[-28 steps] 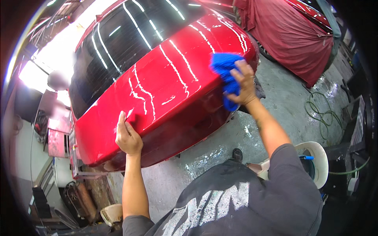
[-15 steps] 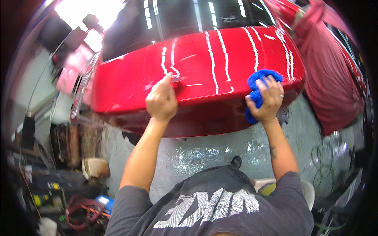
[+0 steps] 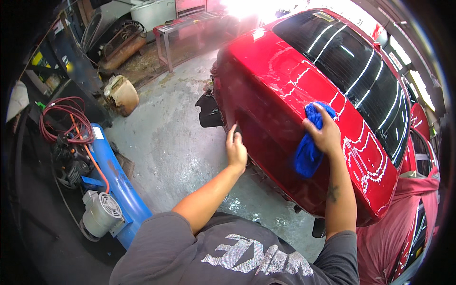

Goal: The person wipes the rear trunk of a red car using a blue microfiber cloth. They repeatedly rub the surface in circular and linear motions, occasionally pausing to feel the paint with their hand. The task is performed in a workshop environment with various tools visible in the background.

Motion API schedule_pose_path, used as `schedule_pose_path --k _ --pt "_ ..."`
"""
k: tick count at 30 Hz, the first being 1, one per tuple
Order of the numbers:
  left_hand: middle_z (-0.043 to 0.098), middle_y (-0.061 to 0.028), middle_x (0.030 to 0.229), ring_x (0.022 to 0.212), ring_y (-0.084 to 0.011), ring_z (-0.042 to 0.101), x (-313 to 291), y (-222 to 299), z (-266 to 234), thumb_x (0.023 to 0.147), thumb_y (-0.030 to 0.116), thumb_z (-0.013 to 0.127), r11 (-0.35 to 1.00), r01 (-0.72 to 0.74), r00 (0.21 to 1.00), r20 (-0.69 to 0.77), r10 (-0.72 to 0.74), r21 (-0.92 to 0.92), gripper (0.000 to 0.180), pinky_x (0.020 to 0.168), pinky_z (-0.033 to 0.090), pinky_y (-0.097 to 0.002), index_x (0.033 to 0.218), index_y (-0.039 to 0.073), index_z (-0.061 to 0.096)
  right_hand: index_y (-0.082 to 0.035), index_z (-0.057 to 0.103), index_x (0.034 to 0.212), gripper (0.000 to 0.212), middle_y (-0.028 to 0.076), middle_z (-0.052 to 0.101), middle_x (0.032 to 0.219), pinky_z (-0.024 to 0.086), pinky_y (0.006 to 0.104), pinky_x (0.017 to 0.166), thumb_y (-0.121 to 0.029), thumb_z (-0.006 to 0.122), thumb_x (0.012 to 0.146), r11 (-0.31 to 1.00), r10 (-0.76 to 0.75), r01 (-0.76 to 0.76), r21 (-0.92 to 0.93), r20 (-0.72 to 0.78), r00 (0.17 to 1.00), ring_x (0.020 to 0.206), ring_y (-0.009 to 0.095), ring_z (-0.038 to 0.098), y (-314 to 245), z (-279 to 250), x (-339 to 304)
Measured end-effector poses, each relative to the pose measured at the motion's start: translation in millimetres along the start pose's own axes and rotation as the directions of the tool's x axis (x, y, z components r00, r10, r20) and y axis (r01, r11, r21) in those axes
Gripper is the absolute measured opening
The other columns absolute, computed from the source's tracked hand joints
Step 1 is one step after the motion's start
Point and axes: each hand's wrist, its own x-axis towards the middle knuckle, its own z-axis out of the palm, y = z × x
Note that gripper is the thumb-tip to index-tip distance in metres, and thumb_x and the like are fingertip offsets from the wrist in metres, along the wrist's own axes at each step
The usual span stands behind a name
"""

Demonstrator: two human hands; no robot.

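Observation:
The blue microfiber cloth (image 3: 309,154) is bunched in my right hand (image 3: 327,134), closed on it at the upper edge of the red car's (image 3: 275,111) rear. Part of the cloth hangs down over the rear face. To the left, my left hand (image 3: 236,151) is beside the rear panel, its fingers drawn together and pointing up. A small dark shape shows at its fingertips, too small to name. Whether that hand touches the panel cannot be told. Glossy red paint reflects lamps in wavy white lines, and the dark rear window (image 3: 351,61) lies beyond.
A blue air compressor (image 3: 118,183) with a grey motor and a coiled red hose (image 3: 66,118) stands at left. Behind it are a stained plastic jerrycan (image 3: 122,95) and a metal bench (image 3: 166,42). A red cover (image 3: 380,251) drapes another vehicle at lower right.
My view has turned left, so the car now sits to the right and the compressor shows. My left hand has gone from the top surface to beside the rear panel. The cloth stays in my right hand.

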Motion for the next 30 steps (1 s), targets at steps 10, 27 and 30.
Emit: schedule_pose_path --k 10,27,30 --pt "0.052 -0.0119 0.161 0.150 -0.0273 0.044 42 -12 -112 0.108 0.042 0.057 0.935 0.311 0.921 -0.190 -0.340 -0.169 0.058 0.121 0.034 -0.0470 0.156 0.010 0.053 -0.016 0.058 0.147 0.100 0.027 0.038 0.169 0.035 0.0647 0.122 -0.060 0.096 0.066 0.980 -0.177 0.192 -0.059 0.196 0.964 0.155 0.052 0.036 -2 -7 16" --pt "0.047 -0.0161 0.163 0.153 -0.0281 0.039 95 37 53 0.113 0.031 0.053 0.977 -0.043 0.990 -0.142 0.013 -0.209 0.053 0.125 0.035 -0.0432 0.159 0.004 0.047 -0.008 0.069 0.119 0.049 0.022 0.072 0.119 0.056 0.0529 0.098 -0.043 0.078 0.085 0.970 -0.217 0.216 0.114 0.000 0.976 0.115 0.043 0.069 -83 105 208" --pt "0.052 -0.0098 0.155 0.143 -0.0247 0.049 101 48 56 0.114 0.030 0.051 0.987 0.002 0.981 -0.193 -0.034 -0.160 0.048 0.121 0.040 -0.0447 0.155 0.006 0.049 -0.018 0.067 0.133 0.051 0.021 0.072 0.118 0.057 0.0541 0.097 -0.034 0.076 0.086 0.970 -0.233 0.233 0.067 -0.005 0.972 0.116 0.043 0.069 -80 119 239"
